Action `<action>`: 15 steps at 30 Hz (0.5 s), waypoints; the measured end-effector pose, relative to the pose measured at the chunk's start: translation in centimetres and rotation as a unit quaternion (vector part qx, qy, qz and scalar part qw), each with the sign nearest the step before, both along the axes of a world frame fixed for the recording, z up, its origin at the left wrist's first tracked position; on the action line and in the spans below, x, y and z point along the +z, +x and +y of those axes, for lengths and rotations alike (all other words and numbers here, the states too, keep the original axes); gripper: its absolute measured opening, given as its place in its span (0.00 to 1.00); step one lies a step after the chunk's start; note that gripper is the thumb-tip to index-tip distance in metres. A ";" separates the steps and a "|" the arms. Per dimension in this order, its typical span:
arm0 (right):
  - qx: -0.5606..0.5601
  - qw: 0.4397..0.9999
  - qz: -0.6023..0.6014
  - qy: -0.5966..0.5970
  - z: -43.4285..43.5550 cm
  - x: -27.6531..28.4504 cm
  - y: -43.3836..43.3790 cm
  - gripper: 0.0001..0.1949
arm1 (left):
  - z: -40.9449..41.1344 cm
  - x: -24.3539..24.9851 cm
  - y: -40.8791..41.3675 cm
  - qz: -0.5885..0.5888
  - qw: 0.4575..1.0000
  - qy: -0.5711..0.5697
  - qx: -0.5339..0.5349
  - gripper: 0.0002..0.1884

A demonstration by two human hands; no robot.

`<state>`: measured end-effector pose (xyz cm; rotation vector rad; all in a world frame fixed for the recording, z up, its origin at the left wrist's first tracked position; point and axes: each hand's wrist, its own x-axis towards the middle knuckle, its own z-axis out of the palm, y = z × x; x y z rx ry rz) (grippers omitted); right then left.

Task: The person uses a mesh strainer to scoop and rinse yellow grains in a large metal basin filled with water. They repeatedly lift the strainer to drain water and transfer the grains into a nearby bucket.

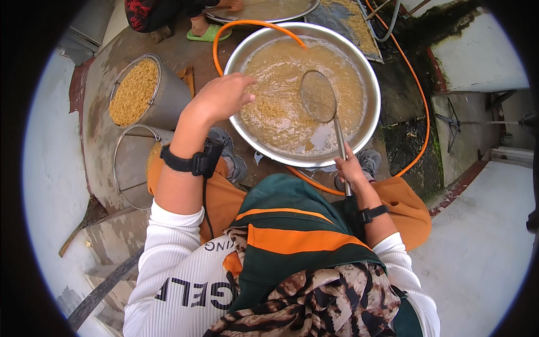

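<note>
A wide metal basin (374, 105) stands before me, holding cloudy water with floating grain (269, 105). My right hand (350, 166) grips the metal handle of a round mesh skimmer (318, 96), whose head is over the water at the basin's right half; no grain heap shows on the mesh. My left hand (225, 94) hangs over the basin's left rim, fingers apart and holding nothing. From the far side, the end of an orange hose (261, 23) dips into the water.
Left stand a metal bucket full of grain (134, 92) and a second bucket (132, 160) with some grain. Another person's foot in a green slipper (209, 33) and a second basin (269, 19) are beyond. Grain lies on a sheet at the back right; a broom (90, 212) leans left.
</note>
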<state>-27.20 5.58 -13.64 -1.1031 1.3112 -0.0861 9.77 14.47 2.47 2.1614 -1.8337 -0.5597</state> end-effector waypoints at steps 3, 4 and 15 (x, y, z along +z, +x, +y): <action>-0.029 0.996 0.053 -0.065 -2.5 0.0 -1.4 0.38 | -0.1 -0.2 0.0 0.007 1.000 0.002 -0.002 0.21; -0.013 0.990 0.075 -0.117 -3.5 0.0 -1.8 0.38 | -0.1 -0.2 0.1 0.007 1.000 0.007 -0.003 0.21; 0.174 0.937 0.131 -0.272 -0.8 1.0 -1.4 0.38 | -0.2 0.3 0.5 0.006 1.000 0.028 -0.002 0.21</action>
